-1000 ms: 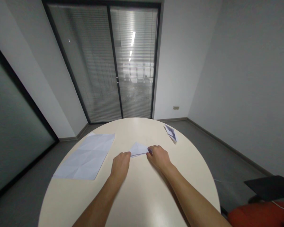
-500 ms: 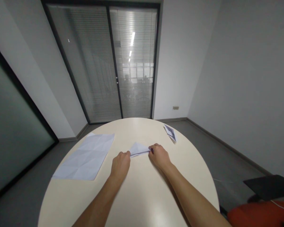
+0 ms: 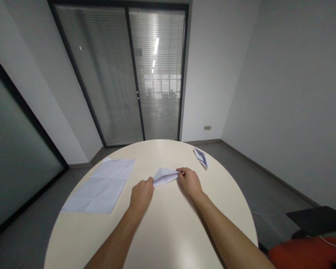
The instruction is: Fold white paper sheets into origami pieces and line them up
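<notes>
The folded paper (image 3: 164, 175) is small, white with a faint bluish cast, and creased into a pointed, wedge-like shape with a ridge running along its top. It sits near the middle of the round surface (image 3: 168, 231), a little toward the far edge, lying roughly crosswise. Its left tip is pinched by the left hand (image 3: 141, 194) and its right end by the right hand (image 3: 190, 182).

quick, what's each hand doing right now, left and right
Left hand: closed, pinching the near-left end of the folded paper.
Right hand: closed, pinching the paper's right end.
</notes>
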